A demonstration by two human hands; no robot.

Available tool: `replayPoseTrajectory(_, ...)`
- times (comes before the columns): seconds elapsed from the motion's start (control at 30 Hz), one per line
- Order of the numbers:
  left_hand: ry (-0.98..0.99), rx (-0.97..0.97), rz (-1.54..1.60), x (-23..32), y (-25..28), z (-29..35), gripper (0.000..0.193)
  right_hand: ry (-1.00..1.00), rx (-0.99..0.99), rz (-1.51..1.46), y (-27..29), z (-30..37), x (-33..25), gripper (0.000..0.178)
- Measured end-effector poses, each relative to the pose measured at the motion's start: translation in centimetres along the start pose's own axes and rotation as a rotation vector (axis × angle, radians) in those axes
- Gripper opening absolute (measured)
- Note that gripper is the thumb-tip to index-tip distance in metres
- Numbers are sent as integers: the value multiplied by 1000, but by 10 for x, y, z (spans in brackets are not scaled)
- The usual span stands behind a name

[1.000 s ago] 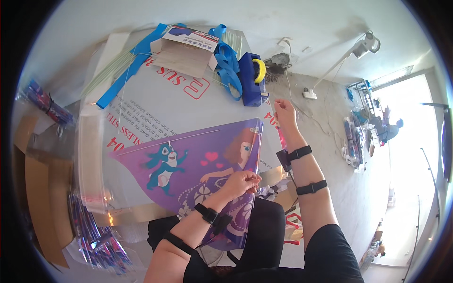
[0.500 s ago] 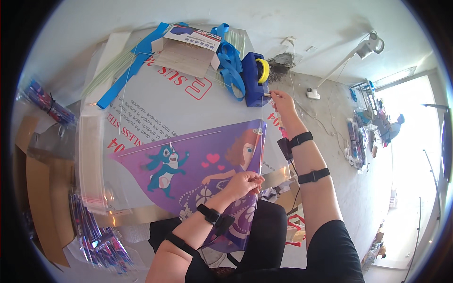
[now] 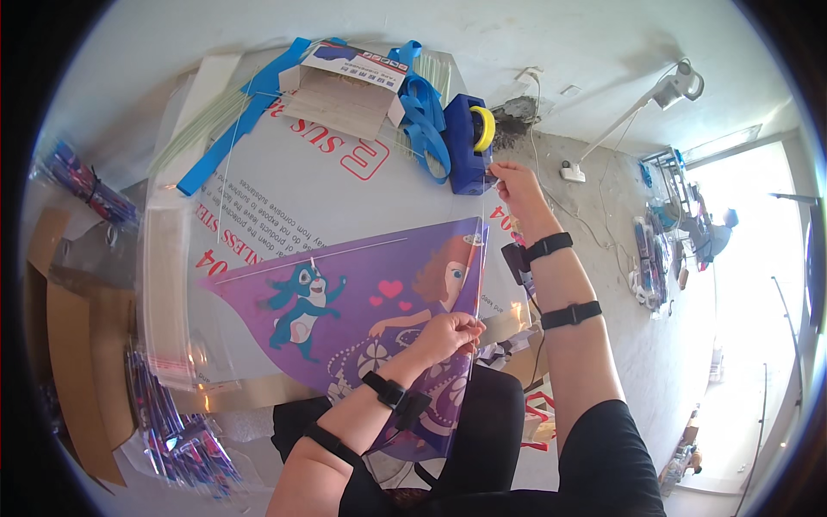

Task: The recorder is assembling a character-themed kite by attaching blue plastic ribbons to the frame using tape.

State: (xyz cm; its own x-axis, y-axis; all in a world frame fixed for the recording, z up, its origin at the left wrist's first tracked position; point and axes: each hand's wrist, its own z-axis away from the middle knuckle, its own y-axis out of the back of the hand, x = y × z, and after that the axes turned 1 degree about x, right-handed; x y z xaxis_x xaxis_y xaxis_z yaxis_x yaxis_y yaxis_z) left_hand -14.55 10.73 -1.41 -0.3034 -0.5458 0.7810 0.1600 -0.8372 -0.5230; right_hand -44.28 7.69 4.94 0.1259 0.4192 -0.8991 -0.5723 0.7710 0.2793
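A purple printed kite lies over the near part of the table, with a blue rabbit, hearts and a figure on it. Thin pale rods run along its upper edge and its right edge. My left hand pinches that right edge about midway, its fingers closed on the sheet and rod. Farther off, my right hand pinches at the front end of a blue tape dispenser, which carries a yellow-cored tape roll. A small piece of clear tape seems to be between those fingertips.
An opened cardboard box stands at the back, beside blue ribbon strips and thin pale rods. Clear plastic sleeves line the table's left side. Bundled packages lie lower left near cardboard. A white lamp is at right.
My right hand has shifted very slightly at the dispenser's front end. My left hand stays on the kite's edge. The view has moved a little.
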Motion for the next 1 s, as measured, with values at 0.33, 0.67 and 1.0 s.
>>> replayPoseTrajectory(0.33, 7, 7, 3, -2, -1, -1, 18, -251, -30, -438, 3, -6, 8, 7)
replayPoseTrajectory(0.67, -6, 30, 51, -3, 0, -7, 17, -213, 13, -513, 15, 89, 29, 13)
replayPoseTrajectory(1.0, -3, 49, 50, -4, -1, -4, 18, -387, 114, -460, 0, 346, 109, 12)
